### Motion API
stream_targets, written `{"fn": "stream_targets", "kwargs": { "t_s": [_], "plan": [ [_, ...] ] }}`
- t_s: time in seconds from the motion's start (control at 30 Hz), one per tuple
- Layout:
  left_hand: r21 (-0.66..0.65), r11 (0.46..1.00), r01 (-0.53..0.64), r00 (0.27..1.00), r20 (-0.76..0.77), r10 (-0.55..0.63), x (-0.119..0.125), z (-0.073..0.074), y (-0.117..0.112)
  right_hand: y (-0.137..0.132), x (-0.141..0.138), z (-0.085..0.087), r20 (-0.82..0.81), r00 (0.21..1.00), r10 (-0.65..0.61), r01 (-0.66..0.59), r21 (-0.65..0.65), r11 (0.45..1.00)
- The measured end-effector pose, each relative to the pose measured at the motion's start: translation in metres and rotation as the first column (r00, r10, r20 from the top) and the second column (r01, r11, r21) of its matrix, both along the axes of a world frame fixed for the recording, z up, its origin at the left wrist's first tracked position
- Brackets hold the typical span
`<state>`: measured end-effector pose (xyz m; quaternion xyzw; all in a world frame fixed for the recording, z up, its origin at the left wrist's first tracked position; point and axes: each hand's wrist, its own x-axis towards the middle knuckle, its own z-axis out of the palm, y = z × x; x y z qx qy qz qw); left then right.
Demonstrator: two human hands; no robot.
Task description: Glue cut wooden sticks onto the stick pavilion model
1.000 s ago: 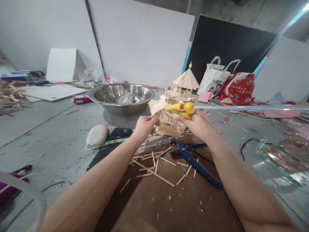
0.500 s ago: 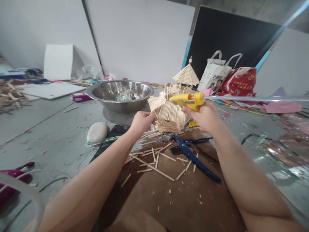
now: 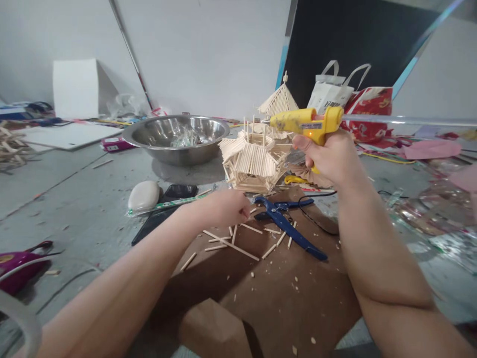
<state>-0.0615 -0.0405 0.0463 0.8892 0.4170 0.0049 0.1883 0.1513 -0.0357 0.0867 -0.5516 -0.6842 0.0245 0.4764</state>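
My right hand (image 3: 333,154) is wrapped round the handle of a yellow hot glue gun (image 3: 301,124). A long clear glue stick (image 3: 395,120) runs out of its back, and its nozzle points left. Below and left of the nozzle stands a small pavilion model (image 3: 255,161) built of thin wooden sticks, with a taller pointed roof (image 3: 280,102) behind it. My left hand (image 3: 231,209) is low over the loose sticks in front of the model, fingers curled together; whatever they hold is hidden. Just right of it lies a pair of blue-handled pliers (image 3: 290,228).
Short wooden sticks (image 3: 231,248) are scattered on a brown board (image 3: 276,293). At the back left is a steel basin (image 3: 175,144) with plastic wrap inside. A white soap-like block (image 3: 144,197) and a dark flat object (image 3: 149,223) lie left. Bags (image 3: 331,94) stand behind right.
My left hand has left the model's side and come down toward me over the sticks. My right hand has lifted the glue gun up and right, off the model's roof. The view has shifted slightly.
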Motion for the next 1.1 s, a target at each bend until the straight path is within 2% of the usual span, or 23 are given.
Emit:
{"fn": "stream_targets", "kwargs": {
  "t_s": [0.1,0.23,0.33,0.4,0.53,0.63,0.7,0.83,0.97,1.1],
  "plan": [
    [0.067,0.989,0.133,0.991,-0.028,-0.131,0.014,-0.007,-0.015,0.001,0.001,0.0,0.018,1.0,-0.002,0.002,-0.004,1.0],
    [0.114,0.968,0.224,0.974,-0.045,-0.22,0.036,-0.015,-0.034,-0.002,-0.002,0.003,0.043,0.999,-0.012,0.011,0.008,1.0],
    [0.079,0.958,0.274,0.962,-0.027,-0.273,0.036,-0.016,-0.033,-0.004,-0.004,0.005,0.05,0.999,-0.01,0.01,0.009,1.0],
    [0.059,0.972,0.229,0.973,-0.014,-0.229,0.023,-0.01,-0.022,-0.003,-0.004,0.004,0.048,0.999,-0.008,0.008,0.007,1.0],
    [0.048,0.999,0.0,1.0,-0.03,0.001,-0.011,0.014,0.0,-0.001,-0.004,0.003,0.053,0.999,0.0,0.0,-0.012,1.0],
    [0.067,0.998,-0.021,0.997,-0.07,0.026,-0.01,0.023,-0.008,0.0,-0.004,0.001,0.07,0.998,-0.002,0.003,-0.023,1.0],
    [0.076,0.996,0.054,0.99,-0.137,-0.043,0.007,0.018,-0.024,0.0,-0.005,0.001,0.077,0.997,-0.005,0.007,-0.025,1.0],
    [0.114,0.962,0.248,0.943,-0.257,-0.212,0.042,-0.009,-0.053,0.0,-0.007,-0.001,0.082,0.997,-0.001,0.003,-0.018,1.0],
    [0.07,0.959,0.276,0.92,-0.308,-0.242,0.05,-0.027,-0.06,0.0,-0.009,-0.002,0.094,0.996,-0.008,0.01,-0.015,1.0],
    [0.054,0.954,0.294,0.917,-0.298,-0.265,0.049,-0.028,-0.06,-0.001,-0.01,-0.002,0.132,0.991,-0.003,-0.001,0.025,1.0]
  ]
}}
